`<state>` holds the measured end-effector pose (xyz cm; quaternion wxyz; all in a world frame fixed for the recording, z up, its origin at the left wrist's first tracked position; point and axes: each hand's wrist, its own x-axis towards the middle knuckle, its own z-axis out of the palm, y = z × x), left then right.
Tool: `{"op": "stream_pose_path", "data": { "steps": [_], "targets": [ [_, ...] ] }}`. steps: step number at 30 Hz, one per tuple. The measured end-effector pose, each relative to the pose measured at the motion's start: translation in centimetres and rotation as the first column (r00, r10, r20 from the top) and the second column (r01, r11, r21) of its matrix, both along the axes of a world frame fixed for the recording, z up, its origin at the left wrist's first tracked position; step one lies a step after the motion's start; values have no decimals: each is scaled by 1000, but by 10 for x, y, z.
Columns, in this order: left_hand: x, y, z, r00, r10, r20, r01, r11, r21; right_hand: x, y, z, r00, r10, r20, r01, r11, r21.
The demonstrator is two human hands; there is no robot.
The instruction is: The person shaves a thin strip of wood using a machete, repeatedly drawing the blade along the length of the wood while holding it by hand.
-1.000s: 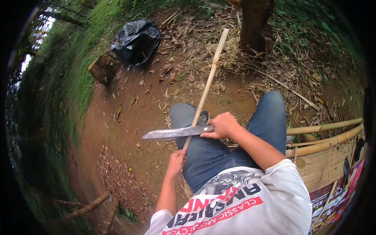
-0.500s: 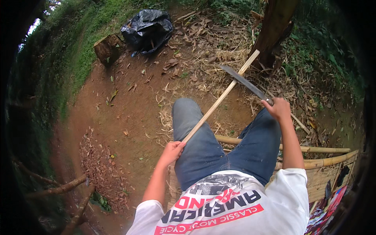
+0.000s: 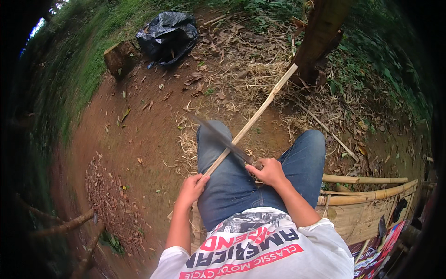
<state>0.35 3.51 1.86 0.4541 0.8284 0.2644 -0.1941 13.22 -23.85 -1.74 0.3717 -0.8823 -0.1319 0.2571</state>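
A long pale strip of split bamboo (image 3: 254,117) slants from over my left thigh up toward the tree trunk. My left hand (image 3: 193,188) is closed round its near end. In my right hand (image 3: 268,171) is the handle of a machete (image 3: 234,148), its dark blade blurred by motion. The blade crosses the strip above my left thigh, not far from my left hand; whether it cuts in or only touches, I cannot tell.
Curled shavings (image 3: 188,142) lie round my knees. A tree trunk (image 3: 320,37) rises far right, a black plastic bag (image 3: 169,37) and a cut stump (image 3: 120,58) far left. Bamboo poles and a woven bamboo bench (image 3: 348,221) are at my right; branches (image 3: 69,224) stand near left.
My right hand has drawn the machete along the strip, from near its far end back toward my left hand. The left hand still holds the near end.
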Motion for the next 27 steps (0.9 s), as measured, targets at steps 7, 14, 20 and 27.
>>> {"op": "stream_pose_path", "data": {
  "steps": [7, 14, 20, 27],
  "targets": [
    [3, 1, 31, 968, -23, -251, 105, 943, 317, 11, -5, 19, 981, 110, 158, -91, 989, -120],
    [-12, 5, 35, 982, 19, -190, 66, 900, 430, -4, -30, -6, 982, -184, -39, 187, 976, 108],
    [-30, 15, 39, 986, -9, -169, 82, 897, 435, -2, -38, -28, 952, -248, -178, 286, 929, 236],
    [-29, 16, 39, 976, -75, -203, 149, 914, 379, -13, -19, -30, 945, -179, -273, 257, 923, 287]
  ]
}}
